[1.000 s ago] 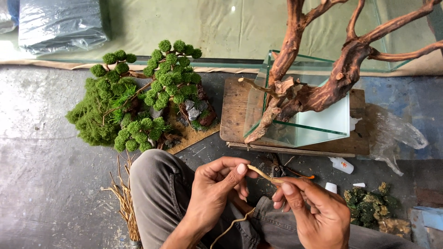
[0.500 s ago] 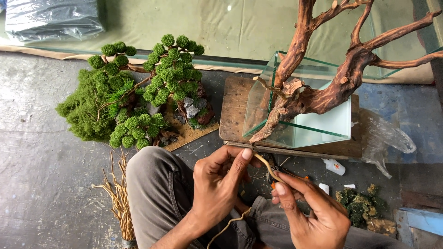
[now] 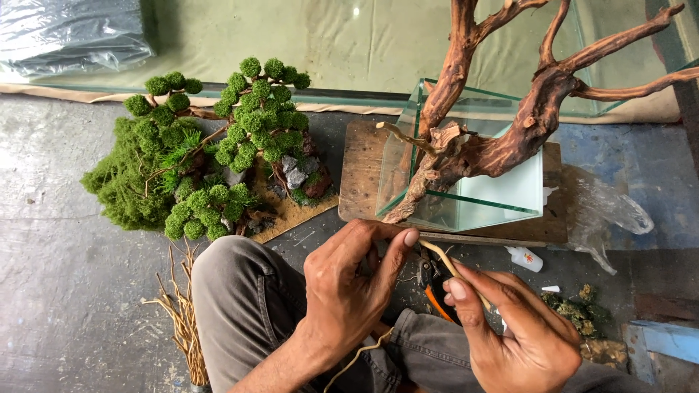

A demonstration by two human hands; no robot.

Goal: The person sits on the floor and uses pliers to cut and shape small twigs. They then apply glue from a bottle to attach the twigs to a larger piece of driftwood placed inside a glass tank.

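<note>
- A thin pale twig (image 3: 445,263) is held just in front of the glass tank (image 3: 466,196), near the driftwood (image 3: 502,138), handy for fitting.
- The left hand (image 3: 349,291) pinches its upper end; the right hand (image 3: 524,331) closes fingers (image 3: 457,290) lower down, steadying it.
- Orange-handled cutters (image 3: 433,291) lie beneath, within reach.

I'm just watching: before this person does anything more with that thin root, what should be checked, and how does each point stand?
1. Left hand has a grip on the thin root: ok, thumb and fingers pinch its end.
2. Right hand supports the root: ok.
3. Driftwood seated in the glass tank: ok, it rests inside.
4. Orange-handled cutters within reach: ok, lying between the hands.
5. Root unbroken: cannot tell, partly hidden.
</note>
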